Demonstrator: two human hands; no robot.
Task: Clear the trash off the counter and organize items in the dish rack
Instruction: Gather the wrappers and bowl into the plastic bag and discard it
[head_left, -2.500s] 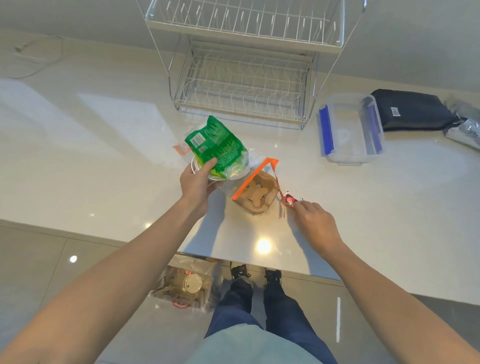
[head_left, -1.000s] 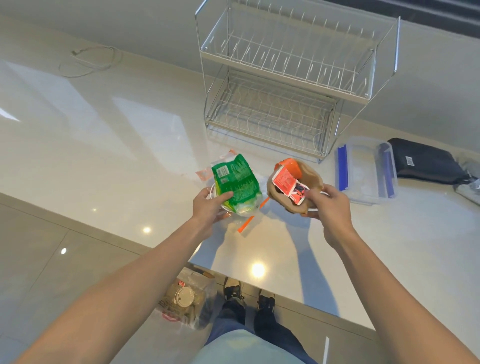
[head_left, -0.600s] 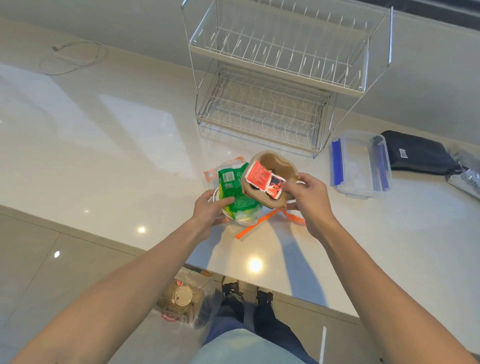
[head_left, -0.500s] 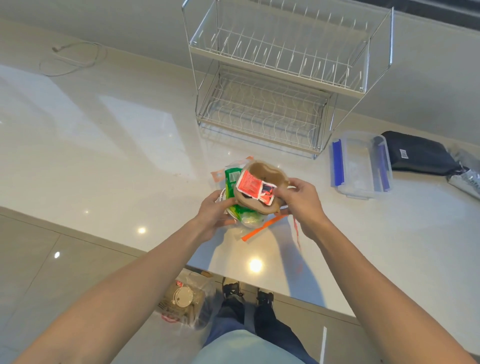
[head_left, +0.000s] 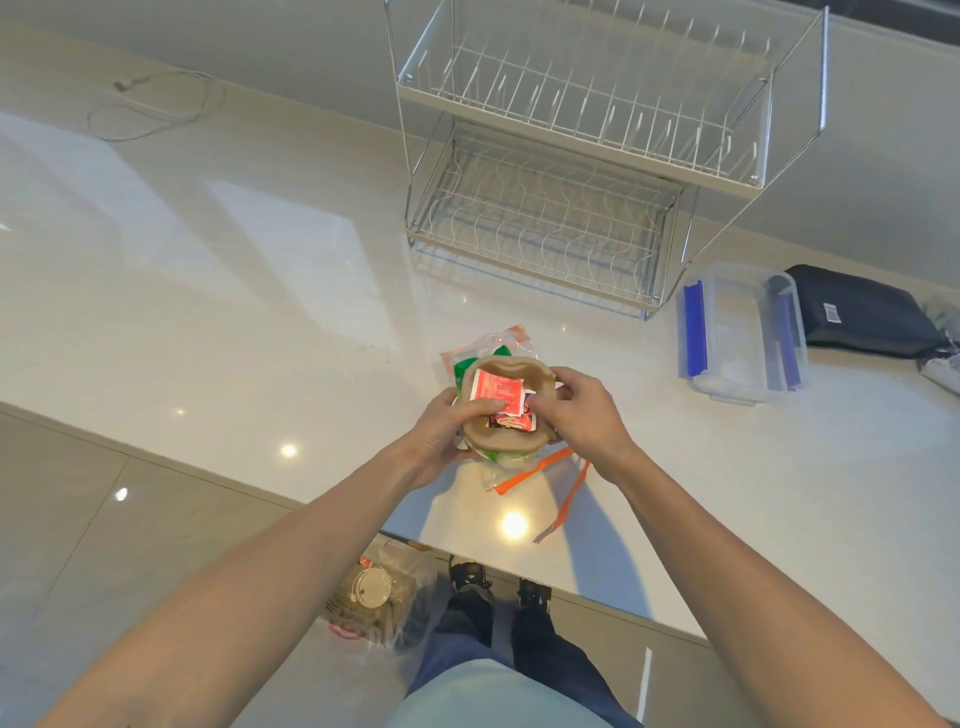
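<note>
Both hands hold one stack of trash above the white counter (head_left: 208, 312). A brown paper tray (head_left: 506, 436) lies on top, with red sauce packets (head_left: 497, 393) in it. My left hand (head_left: 447, 426) grips the stack from the left, thumb pressing the packets. My right hand (head_left: 582, 410) holds the tray's right rim. A green wrapper (head_left: 460, 370) and clear plastic peek out underneath. Orange strips (head_left: 535, 465) dangle below the stack. The two-tier wire dish rack (head_left: 582, 156) stands behind, with nothing in it.
A clear container with blue clips (head_left: 743, 332) and a black pouch (head_left: 862, 312) sit right of the rack. A white cable (head_left: 156, 98) lies at the far left. A plastic bag of trash (head_left: 379, 597) rests on the floor by my feet.
My right hand carried the brown tray with the packets leftward onto the green wrapper held by my left hand. Both hands now clasp the combined stack.
</note>
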